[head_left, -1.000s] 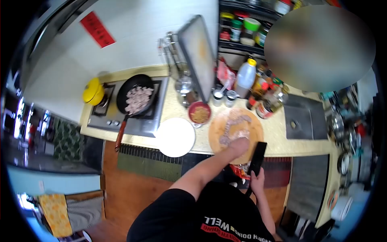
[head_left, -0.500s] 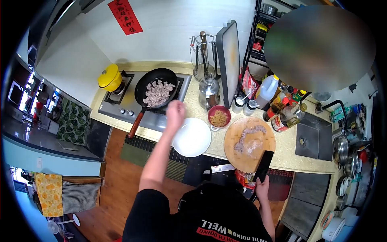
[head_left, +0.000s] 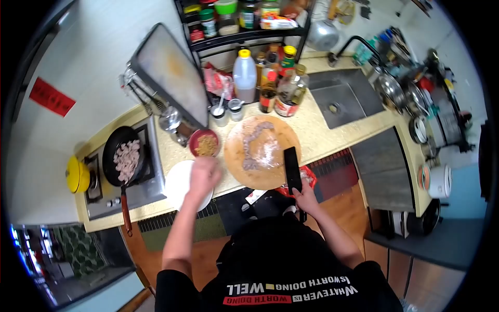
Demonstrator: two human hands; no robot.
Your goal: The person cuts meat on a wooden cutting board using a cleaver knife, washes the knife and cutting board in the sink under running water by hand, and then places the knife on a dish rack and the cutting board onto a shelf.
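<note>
My right hand (head_left: 305,201) grips a dark cleaver (head_left: 292,165), its wide blade over the near right edge of the round wooden cutting board (head_left: 288,132). A curved row of raw meat pieces (head_left: 247,148) lies on the board's left part, beside a smear of white powder. My left hand (head_left: 206,176), slightly blurred, is curled closed above the right side of the white plate (head_left: 179,184); whatever its fingers may hold is hidden. Just beyond that hand stands a red bowl (head_left: 194,139) of brown minced food. Cut meat (head_left: 127,160) lies in the black wok (head_left: 110,156) on the stove.
Behind the board stand seasoning jars (head_left: 219,115), a large clear jug (head_left: 244,75) and several sauce bottles (head_left: 267,91). A grey-framed board (head_left: 171,73) leans at the back left. The sink (head_left: 345,96) is at right; a yellow pot (head_left: 78,174) is at far left.
My view has swung to the right. My left hand has moved from beside the wok, rightward to over the plate near the red bowl. The cleaver stays in my right hand at the board's edge.
</note>
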